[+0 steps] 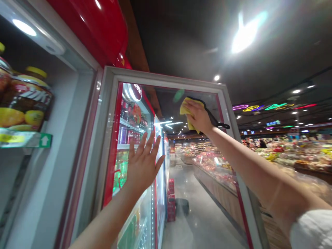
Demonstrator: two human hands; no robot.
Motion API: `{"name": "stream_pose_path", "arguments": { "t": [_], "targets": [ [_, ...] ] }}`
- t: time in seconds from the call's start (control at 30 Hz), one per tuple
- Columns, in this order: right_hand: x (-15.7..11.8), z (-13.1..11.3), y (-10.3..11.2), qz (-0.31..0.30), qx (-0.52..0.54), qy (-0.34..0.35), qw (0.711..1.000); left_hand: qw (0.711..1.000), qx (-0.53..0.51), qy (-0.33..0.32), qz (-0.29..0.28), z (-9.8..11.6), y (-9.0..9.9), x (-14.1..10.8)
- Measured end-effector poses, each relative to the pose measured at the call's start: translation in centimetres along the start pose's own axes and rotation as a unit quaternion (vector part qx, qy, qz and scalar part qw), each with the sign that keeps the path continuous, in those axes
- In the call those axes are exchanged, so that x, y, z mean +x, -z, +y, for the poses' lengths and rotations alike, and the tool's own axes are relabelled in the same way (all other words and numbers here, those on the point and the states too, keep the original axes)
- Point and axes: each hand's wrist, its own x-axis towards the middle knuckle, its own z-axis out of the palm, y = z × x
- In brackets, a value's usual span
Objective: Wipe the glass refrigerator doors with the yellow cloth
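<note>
In front of me stands the open glass door point(169, 76) of a drinks fridge, with a grey frame around its pane. My left hand point(144, 160) lies flat against the glass, or just before it, with fingers spread and nothing in it. Higher up and to the right, my right hand point(199, 116) presses a yellow cloth point(190, 103) near the pane's upper right corner. A black edge or backing shows behind the cloth, and a dark loop sticks out by the wrist. The fingertips of the right hand are partly hidden by the cloth.
Left of the door, bottles point(27, 98) stand on a fridge shelf point(26, 138) with a price strip. Through the glass appear another drinks fridge point(129, 138), stacked red boxes point(171, 200), a dark round object point(182, 206) on the floor, and a produce counter point(215, 183).
</note>
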Motion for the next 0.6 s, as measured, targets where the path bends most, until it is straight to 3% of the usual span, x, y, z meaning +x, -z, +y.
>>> {"name": "stream_pose_path", "arguments": {
  "t": [0.07, 0.13, 0.23, 0.33, 0.4, 0.47, 0.53, 0.6],
  "targets": [
    [2.8, -1.2, -1.5, 0.034, -0.026, -0.064, 0.997, 1.0, 0.01, 0.023, 0.002, -1.1, 0.3, -0.3],
    [4.2, -3.5, -2.7, 0.028, -0.037, -0.06, 0.997, 0.999, 0.013, 0.035, -0.007, -1.8, 0.5, -0.5],
    [2.7, -6.0, -2.8, -0.029, -0.013, 0.053, 0.998, 0.999, 0.01, 0.036, -0.026, -2.2, 0.8, -0.6],
    [0.2, -5.3, -1.6, -0.058, 0.024, 0.133, 0.989, 0.999, 0.013, 0.027, -0.031, -2.1, 1.0, -0.8],
    [0.4, -4.1, -1.2, -0.025, 0.026, 0.093, 0.995, 0.999, 0.021, 0.027, -0.028, -2.1, 0.9, -1.0],
    [2.5, -3.8, -1.7, 0.021, 0.008, 0.014, 1.0, 0.999, 0.029, 0.031, -0.024, -2.1, 0.8, -1.1],
    [5.3, -4.9, -2.8, 0.042, -0.005, -0.037, 0.998, 0.999, 0.031, 0.032, -0.023, -2.2, 0.7, -1.2],
    [7.0, -7.1, -4.0, 0.03, -0.005, -0.031, 0.999, 0.999, 0.029, 0.031, -0.024, -2.2, 0.8, -1.3]
  ]
}}
